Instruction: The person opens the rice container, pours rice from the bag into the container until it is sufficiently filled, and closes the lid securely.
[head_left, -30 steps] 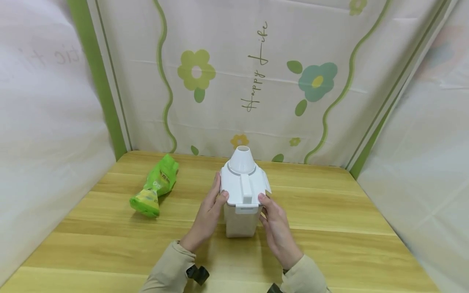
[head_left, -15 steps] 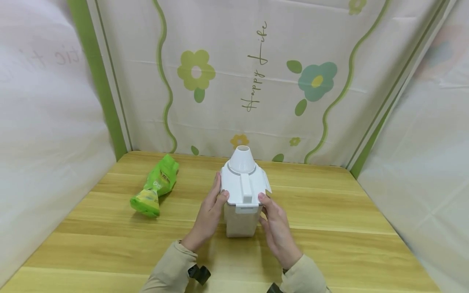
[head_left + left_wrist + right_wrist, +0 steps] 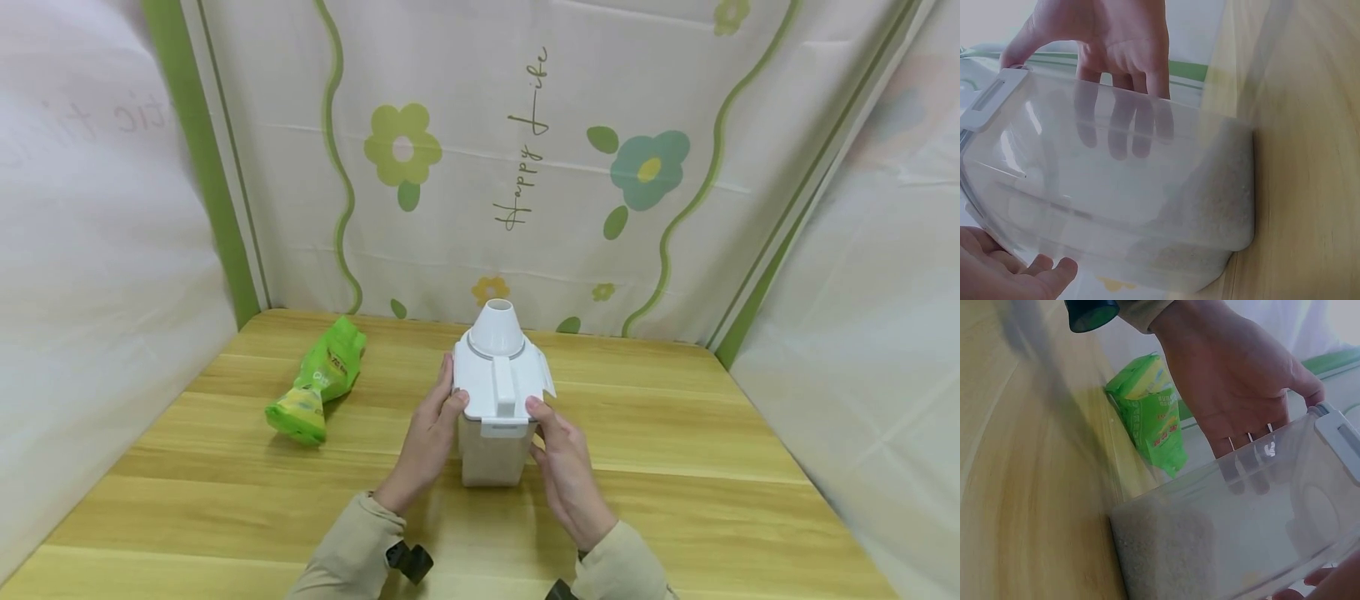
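A clear storage container (image 3: 492,458) stands upright on the table, with a white lid (image 3: 480,379) and a white cone-shaped spout on top. Pale, rice-like grains (image 3: 1154,550) fill its lower part. My left hand (image 3: 423,442) grips its left side, thumb on the lid's edge and fingers along the wall. On the opposite side, my right hand (image 3: 572,475) holds it the same way. In the left wrist view, the fingers of my right hand (image 3: 1122,37) show through the clear wall.
To the left on the wooden table (image 3: 675,442) lies a green and yellow plastic bag (image 3: 322,379), crumpled and pinched near its middle. Fabric panels with flower prints enclose the table's back and sides.
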### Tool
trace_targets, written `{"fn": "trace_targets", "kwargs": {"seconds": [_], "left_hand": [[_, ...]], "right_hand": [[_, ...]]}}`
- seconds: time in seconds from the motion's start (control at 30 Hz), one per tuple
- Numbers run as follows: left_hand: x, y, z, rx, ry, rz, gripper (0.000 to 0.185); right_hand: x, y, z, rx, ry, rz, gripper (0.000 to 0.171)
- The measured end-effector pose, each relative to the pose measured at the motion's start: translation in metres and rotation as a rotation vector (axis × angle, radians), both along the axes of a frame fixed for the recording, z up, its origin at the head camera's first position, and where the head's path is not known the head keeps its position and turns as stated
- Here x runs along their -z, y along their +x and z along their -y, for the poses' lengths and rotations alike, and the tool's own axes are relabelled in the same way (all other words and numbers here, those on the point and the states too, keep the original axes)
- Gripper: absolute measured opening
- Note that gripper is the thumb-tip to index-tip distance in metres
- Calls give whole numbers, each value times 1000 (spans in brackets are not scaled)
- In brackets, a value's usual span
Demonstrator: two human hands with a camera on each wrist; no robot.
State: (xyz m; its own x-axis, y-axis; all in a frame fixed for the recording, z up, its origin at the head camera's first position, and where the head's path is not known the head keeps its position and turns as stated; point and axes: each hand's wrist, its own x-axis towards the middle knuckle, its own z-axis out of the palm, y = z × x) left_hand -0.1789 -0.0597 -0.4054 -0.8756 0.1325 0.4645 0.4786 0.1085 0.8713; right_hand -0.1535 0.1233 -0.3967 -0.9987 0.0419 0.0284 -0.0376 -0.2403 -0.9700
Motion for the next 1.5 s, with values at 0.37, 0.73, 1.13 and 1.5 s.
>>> {"fn": "trace_targets", "kwargs": {"seconds": [0.37,0.73,1.13,1.5], "left_hand": [[-1,1,-4,-19,20,6,59],[-2,2,-6,-30,33,30,61],[-2,4,-13,-97,63,90,60],[-2,5,-18,-107,86,76,59]], "right_hand": [[-1,-2,0,34,34,19,39],[-6,-3,-1,0,-11,20,29],[-9,-7,-5,-41,2,46,25],[-9,-9,-6,-27,33,39,26]]}}
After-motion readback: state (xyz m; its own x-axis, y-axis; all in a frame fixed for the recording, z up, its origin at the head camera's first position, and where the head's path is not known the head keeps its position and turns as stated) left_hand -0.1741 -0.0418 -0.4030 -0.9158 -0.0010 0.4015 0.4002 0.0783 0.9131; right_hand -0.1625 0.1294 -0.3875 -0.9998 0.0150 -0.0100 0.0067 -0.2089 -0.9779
